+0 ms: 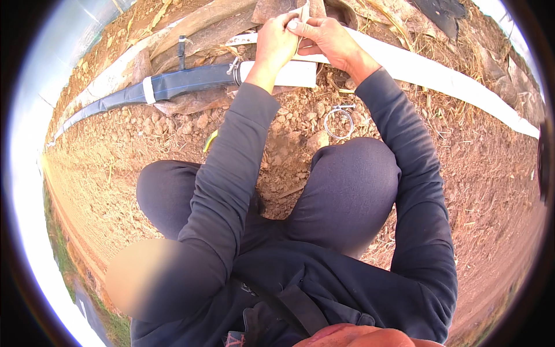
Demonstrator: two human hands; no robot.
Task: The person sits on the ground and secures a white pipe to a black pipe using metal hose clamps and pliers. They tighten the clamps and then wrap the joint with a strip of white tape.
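Note:
At the top middle, my left hand [276,43] and my right hand [330,41] meet, both closed with fingertips pinching a pale thin strip [303,16]. Whether this strip belongs to the white flat hose [428,74] behind my right hand, I cannot tell. Below my hands lies a short white pipe [298,75], its left end in a blue flat hose [193,82]. A metal hose clamp [236,70] sits around that joint, partly behind my left wrist. Another, loose hose clamp [339,122] rests on the soil near my right knee.
A white band [148,90] wraps the blue hose, and a small dark upright fitting [181,52] stands beside it. A yellow-green object [211,140] lies partly behind my left forearm. Dirty plastic sheeting [191,32] and dry stalks cover the ridge beyond. My knees flank cloddy soil [283,144].

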